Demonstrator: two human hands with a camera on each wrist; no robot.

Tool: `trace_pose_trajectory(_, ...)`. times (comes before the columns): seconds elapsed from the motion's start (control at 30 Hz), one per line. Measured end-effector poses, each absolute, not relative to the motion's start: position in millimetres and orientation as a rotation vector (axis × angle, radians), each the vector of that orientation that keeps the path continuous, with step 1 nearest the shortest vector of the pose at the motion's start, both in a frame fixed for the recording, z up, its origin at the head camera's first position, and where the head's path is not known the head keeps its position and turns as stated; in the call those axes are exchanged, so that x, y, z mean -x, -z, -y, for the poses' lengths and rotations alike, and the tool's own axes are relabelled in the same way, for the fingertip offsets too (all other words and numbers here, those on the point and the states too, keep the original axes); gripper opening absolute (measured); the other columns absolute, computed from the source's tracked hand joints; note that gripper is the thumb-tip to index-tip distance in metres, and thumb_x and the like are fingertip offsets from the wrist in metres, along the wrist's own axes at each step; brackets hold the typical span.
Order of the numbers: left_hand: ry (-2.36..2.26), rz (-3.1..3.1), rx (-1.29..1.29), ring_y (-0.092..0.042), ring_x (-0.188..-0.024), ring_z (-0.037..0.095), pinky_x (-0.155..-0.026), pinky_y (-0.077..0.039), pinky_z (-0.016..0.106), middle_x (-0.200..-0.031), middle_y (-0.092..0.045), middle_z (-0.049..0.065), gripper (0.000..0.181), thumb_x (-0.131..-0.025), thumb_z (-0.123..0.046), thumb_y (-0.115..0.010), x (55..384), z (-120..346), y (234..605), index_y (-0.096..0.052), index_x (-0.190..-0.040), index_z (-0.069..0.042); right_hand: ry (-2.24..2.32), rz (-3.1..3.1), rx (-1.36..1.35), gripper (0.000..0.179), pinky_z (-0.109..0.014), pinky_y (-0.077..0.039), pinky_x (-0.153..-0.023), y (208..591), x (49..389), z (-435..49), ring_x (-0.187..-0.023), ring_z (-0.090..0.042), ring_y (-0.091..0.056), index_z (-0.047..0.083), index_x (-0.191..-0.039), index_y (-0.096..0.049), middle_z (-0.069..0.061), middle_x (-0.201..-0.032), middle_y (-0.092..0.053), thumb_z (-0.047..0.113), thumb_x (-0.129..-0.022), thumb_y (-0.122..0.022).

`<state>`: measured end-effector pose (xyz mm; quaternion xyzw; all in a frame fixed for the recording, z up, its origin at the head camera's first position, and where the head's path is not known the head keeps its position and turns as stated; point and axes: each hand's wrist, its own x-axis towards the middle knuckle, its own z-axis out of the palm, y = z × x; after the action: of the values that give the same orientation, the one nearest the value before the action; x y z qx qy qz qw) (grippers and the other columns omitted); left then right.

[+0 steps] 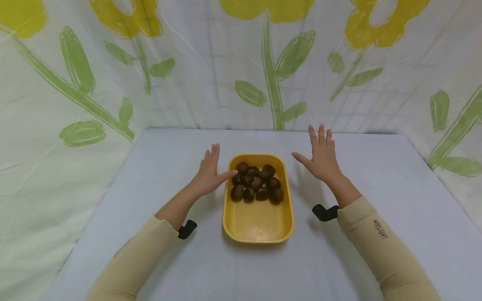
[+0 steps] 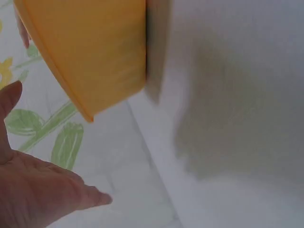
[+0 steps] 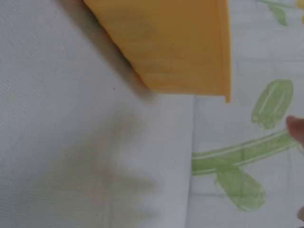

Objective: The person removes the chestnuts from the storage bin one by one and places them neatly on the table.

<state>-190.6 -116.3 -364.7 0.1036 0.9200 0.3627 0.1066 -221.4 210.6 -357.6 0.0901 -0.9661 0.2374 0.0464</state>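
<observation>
A yellow rectangular tub (image 1: pixel 257 225) stands on the white table, with several dark brown chestnuts (image 1: pixel 262 193) gathered in its far half. At the tub's left side is my left hand (image 1: pixel 208 175), fingers straight and thumb spread; the thumb tip overlaps the left rim in the head view. My right hand (image 1: pixel 321 161) is held apart from the tub on its right, fingers spread and holding nothing. In the left wrist view the left hand (image 2: pixel 42 190) shows beside the tub wall (image 2: pixel 95 52). Only fingertips (image 3: pixel 296 129) of the right hand show in the right wrist view, near the tub's outer wall (image 3: pixel 175 47).
The white table (image 1: pixel 376 175) runs back to a hanging white sheet (image 1: pixel 196 83) printed with yellow flowers and green leaves. Black wrist-worn pieces (image 1: pixel 325 212) stick out by both beige sleeves (image 1: pixel 380 246). Shadows of the hands fall on the tabletop.
</observation>
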Motion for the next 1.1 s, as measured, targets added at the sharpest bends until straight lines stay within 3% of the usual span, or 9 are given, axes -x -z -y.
trace_pose_trajectory(0.1, -1.462, -2.323, -0.065, 0.009, -0.145, 0.023, -0.117, -0.003, 0.049, -0.157, 0.01, 0.0, 0.092, -0.089, -0.037, -0.056, 182, 114, 370, 0.01, -0.15, -0.02, -0.969, 2.967, -0.254, 0.089, -0.06, -0.014, -0.111, 355, 221, -213, -0.142, -0.042, -0.003, 0.015, -0.151, 0.002, -0.015, -0.157, 0.004, 0.043, -0.089, -0.055)
trace_pose_trajectory(0.23, -1.862, -1.905, 0.123, 0.004, -0.146, 0.022, -0.118, -0.007, 0.043, -0.158, 0.005, 0.005, 0.084, -0.09, -0.012, -0.053, 172, 106, 378, 0.005, -0.15, -0.011, -1.593, 2.852, -0.101, 0.084, -0.049, -0.025, -0.112, 352, 218, -212, -0.141, -0.034, -0.02, 0.013, -0.151, -0.006, -0.011, -0.157, -0.01, 0.036, -0.089, -0.057)
trace_pose_trajectory(0.47, -2.109, -1.627, 0.154, -0.018, -0.143, 0.024, -0.115, -0.022, 0.04, -0.157, -0.013, 0.006, 0.079, -0.083, 0.013, -0.041, 162, 92, 388, -0.008, -0.151, -0.01, -2.591, 2.254, 0.25, 0.071, -0.035, -0.022, -0.115, 352, 212, -198, -0.143, -0.026, -0.017, 0.008, -0.15, -0.008, -0.009, -0.157, -0.01, 0.026, -0.095, -0.049)
trace_pose_trajectory(0.63, -2.115, -1.678, 0.196, -0.026, -0.14, 0.026, -0.114, -0.024, 0.041, -0.154, -0.023, 0.009, 0.084, -0.074, 0.019, -0.036, 158, 86, 391, -0.016, -0.15, -0.01, -2.754, 2.177, 0.233, 0.065, -0.034, -0.023, -0.114, 346, 208, -183, -0.142, -0.026, -0.022, 0.005, -0.15, -0.011, -0.011, -0.157, -0.013, 0.021, -0.097, -0.044)
trace_pose_trajectory(0.9, -2.127, -1.669, 0.218, -0.026, -0.14, 0.028, -0.113, -0.024, 0.042, -0.154, -0.023, 0.01, 0.087, -0.07, 0.021, -0.032, 156, 85, 395, -0.015, -0.15, -0.009, -2.931, 2.467, -0.03, 0.063, -0.04, -0.024, -0.113, 332, 203, -149, -0.14, -0.033, -0.025, 0.0, -0.149, -0.008, -0.02, -0.154, -0.015, 0.024, -0.099, -0.039)
trace_pose_trajectory(1.1, -2.135, -1.649, 0.197, -0.027, -0.139, 0.028, -0.112, -0.026, 0.042, -0.153, -0.024, 0.011, 0.088, -0.068, 0.021, -0.032, 155, 83, 396, -0.015, -0.15, -0.008, -2.859, 2.736, -0.115, 0.068, -0.039, -0.04, -0.104, 335, 199, -127, -0.132, -0.037, -0.039, -0.002, -0.147, -0.014, -0.027, -0.148, -0.028, 0.028, -0.096, -0.047)
